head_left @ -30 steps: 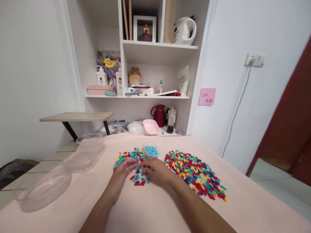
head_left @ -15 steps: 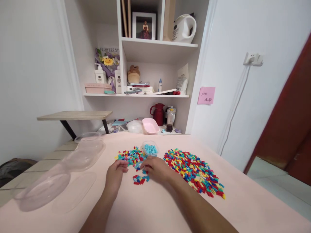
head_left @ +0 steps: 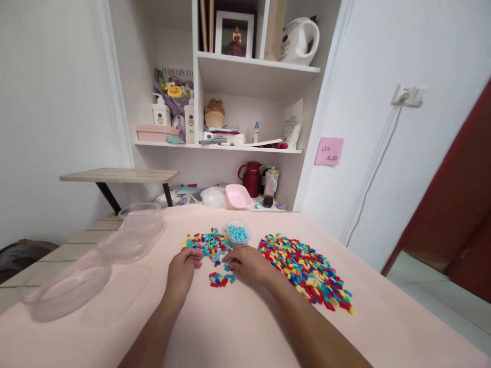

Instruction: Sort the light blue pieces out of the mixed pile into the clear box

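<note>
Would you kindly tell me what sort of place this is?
Probably a room at home: the white shelves hold a framed picture and a plush toy, with a red jug below.

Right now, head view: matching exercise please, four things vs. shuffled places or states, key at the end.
1. Small clear tub
2. Larger multicoloured pile
3. Red jug
4. Sticky note

A. Beside the pink tray
B. Stuck to the wall
C. Holds light-blue pieces
D. On the tabletop, right of the right hand

Pairs: 1-C, 2-D, 3-A, 4-B
</note>
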Demonstrator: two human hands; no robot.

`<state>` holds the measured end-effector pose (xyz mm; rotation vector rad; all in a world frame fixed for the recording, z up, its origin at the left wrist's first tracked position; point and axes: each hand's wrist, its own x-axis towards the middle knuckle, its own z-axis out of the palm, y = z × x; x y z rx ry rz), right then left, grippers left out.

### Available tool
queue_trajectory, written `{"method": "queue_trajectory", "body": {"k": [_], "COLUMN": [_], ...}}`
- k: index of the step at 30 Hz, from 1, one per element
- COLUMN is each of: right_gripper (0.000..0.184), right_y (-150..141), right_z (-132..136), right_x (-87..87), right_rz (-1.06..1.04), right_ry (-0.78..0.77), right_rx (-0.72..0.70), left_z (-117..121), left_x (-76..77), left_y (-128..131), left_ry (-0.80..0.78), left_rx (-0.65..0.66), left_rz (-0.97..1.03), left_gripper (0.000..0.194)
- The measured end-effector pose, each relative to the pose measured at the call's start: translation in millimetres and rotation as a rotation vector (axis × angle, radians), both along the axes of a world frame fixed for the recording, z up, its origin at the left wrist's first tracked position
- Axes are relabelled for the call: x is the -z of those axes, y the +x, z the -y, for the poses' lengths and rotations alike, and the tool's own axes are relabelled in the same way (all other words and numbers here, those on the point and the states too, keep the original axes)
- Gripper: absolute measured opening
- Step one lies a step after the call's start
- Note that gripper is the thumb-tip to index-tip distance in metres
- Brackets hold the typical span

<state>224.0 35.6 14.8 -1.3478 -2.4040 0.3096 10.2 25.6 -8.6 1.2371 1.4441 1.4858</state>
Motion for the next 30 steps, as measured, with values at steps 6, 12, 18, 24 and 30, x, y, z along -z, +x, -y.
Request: {"method": "queue_trajectory", "body": {"k": [6, 12, 18, 24, 30], "right_gripper": [0.025, 0.022, 0.023, 0.019, 0.016], "right_y": [-2.0, -3.5, -5.7, -6.4, -12.8], "right_z": [-2.1, 0.5, 4.2, 2.9, 5.9], "right_x": [0.5, -2.2, -3.8, -0.2, 1.9], "right_rz": [0.001, 0.004, -0.024, 0.004, 0.009], "right_ry": [-0.021, -0.007, 0.034, 0.063, 0.113], "right_rx": [-0.015, -0.012, 0.039, 0.029, 0.036], "left_z": [1.2, -1.3, 2.0, 2.2, 1.6], "left_x": [-0.2, 2.1, -0.8, -1.4, -0.6], "left_y": [-0.1, -0.6, 0.8, 1.4, 0.9], "left_ry": [-0.005, -0.012, -0.022, -0.016, -0.021], "left_rx": [-0.005, 0.002, -0.004, -0.008, 0.000], "left_rz": [-0.023, -0.032, -0.039, -0.036, -0.041], "left_gripper": [0.024, 0.024, 0.026, 0.025, 0.024]}}
